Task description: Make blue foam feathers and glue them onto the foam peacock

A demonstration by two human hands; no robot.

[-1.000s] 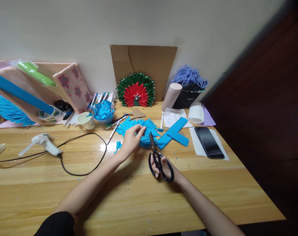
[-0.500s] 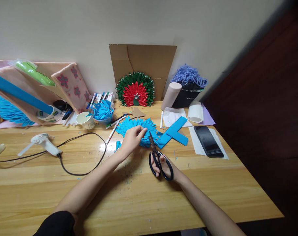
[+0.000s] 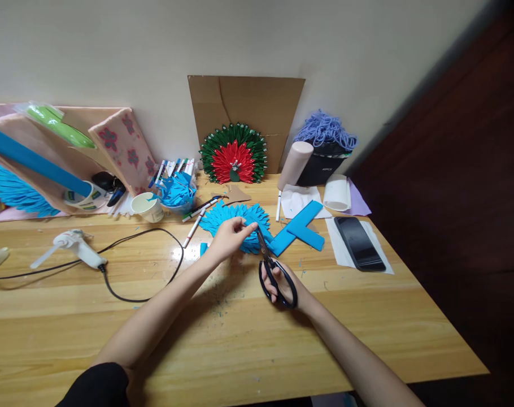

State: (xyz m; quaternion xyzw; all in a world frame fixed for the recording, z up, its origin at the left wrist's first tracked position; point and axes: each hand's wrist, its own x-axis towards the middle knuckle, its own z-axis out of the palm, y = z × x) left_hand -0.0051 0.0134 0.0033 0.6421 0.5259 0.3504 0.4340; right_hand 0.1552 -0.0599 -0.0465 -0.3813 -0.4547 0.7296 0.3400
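Note:
My left hand (image 3: pixel 231 236) is closed in a pinch over a blue fringed, petal-layered piece (image 3: pixel 212 217) on the table. Between its thumb and fingers is a small blue strip (image 3: pixel 251 219) that looks like crepe paper, partly hidden by the fingers. My right hand (image 3: pixel 287 287) grips black-handled scissors (image 3: pixel 264 249), fingers through the loops. The blades point up and away, close to the left fingertips and the strip, and look nearly closed. Just right of the blades, folded blue strips (image 3: pixel 297 227) lie crossed on the table.
A glue gun (image 3: pixel 77 249) with its cord lies left. Behind stand a paper cup (image 3: pixel 147 207), a tub of blue scraps (image 3: pixel 177 195), a red-green peacock (image 3: pixel 234 155) against cardboard (image 3: pixel 261 104), and a pale cylinder (image 3: pixel 296 164). A phone (image 3: pixel 359 244) rests on white paper at right.
The scissor blades have drawn closer together, and the handle loops have closed slightly. My left fingertips have shifted a little right, towards the blades. More of the blue strip shows above them.

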